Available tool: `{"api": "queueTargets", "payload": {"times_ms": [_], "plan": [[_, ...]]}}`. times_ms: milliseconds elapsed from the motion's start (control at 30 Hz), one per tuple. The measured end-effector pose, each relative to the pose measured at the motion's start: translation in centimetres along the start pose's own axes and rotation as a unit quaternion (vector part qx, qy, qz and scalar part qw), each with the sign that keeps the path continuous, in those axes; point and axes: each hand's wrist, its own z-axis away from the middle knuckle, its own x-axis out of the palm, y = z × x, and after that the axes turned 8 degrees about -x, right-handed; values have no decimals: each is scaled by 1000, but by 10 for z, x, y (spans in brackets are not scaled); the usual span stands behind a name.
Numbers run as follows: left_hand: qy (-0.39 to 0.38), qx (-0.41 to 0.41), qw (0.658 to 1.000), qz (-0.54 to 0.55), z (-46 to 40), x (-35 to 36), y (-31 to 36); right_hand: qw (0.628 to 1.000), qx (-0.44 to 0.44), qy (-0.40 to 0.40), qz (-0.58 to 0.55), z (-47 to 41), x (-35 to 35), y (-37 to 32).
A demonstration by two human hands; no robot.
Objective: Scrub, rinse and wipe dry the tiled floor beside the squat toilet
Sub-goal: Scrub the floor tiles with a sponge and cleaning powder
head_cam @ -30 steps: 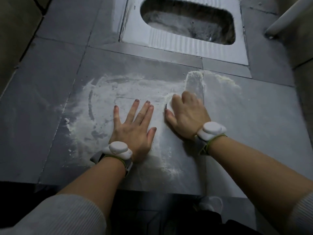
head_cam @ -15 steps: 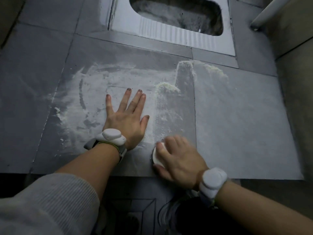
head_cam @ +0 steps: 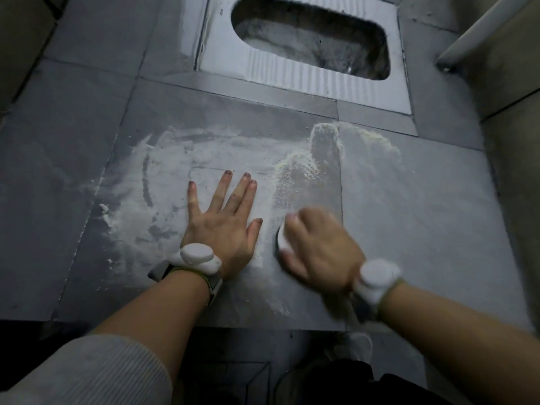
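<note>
Scrubbing back toward the squat toilet point(head_cam: 304, 74): right hand point(head_cam: 317, 251), half a second ago drawn close to the near edge of the tile, now a little further out and motion-blurred, fingers curled over a small white scrubber point(head_cam: 282, 238) of which only a pale rounded edge shows. Pressed flat just beside it, left hand point(head_cam: 222, 226), fingers straight and spread, holding nothing, in the same spot as a second ago, apparently bracing. Meaning for the task: a to-and-fro stroke under way along one lane, so scrubbing only, with rinsing and wiping dry yet to come.

Lying directly under both hands, between them and the toilet, the tiled floor point(head_cam: 423, 217): large dark grey tiles, smooth and matt, divided by thin grout lines. Smeared across the middle tile, white foam point(head_cam: 163, 182), thin and streaky with curved wipe marks, thicker and yellowish in a frothy ridge point(head_cam: 298, 165) at the far end of the scrubbed lane. Toilet pan pale, glossy, ribbed along its near rim, bowl an oblong hollow with rounded corners. Strapped on each wrist, a white rounded device on a greenish band.
</note>
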Motion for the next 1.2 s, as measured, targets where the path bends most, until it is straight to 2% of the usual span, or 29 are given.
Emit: {"api": "queueTargets", "payload": {"times_ms": [100,300,367,433,567,667,733,867,933,1033,1133,1200], "plan": [[2,-1,1000,1,0,1,0,1000,-8,6,26,2,9,-14],[-7,2,1000,6,0,-1,-1,988,137,26,69,-92,6,48],[-16,1,1000,4,-1,-3,0,983,157,42,81,-100,5,50],[-16,4,1000,4,0,-4,0,986,145,40,73,-86,4,43],[-24,1,1000,12,-1,-4,-1,997,61,12,39,-28,5,7],[-28,4,1000,8,1,-4,-1,999,29,6,43,-27,9,12],[-27,4,1000,9,2,-4,-2,996,58,13,60,-56,8,32],[-26,1,1000,5,-2,-2,-1,976,199,30,78,-123,7,77],[-29,3,1000,4,-3,-4,-1,968,228,39,93,-134,6,81],[-32,2,999,7,-3,-6,-2,980,178,62,72,-105,4,59],[-33,10,999,14,0,-7,1,994,97,21,48,-55,7,27],[-26,9,999,16,0,-6,-2,996,72,22,41,-59,7,34]]}}
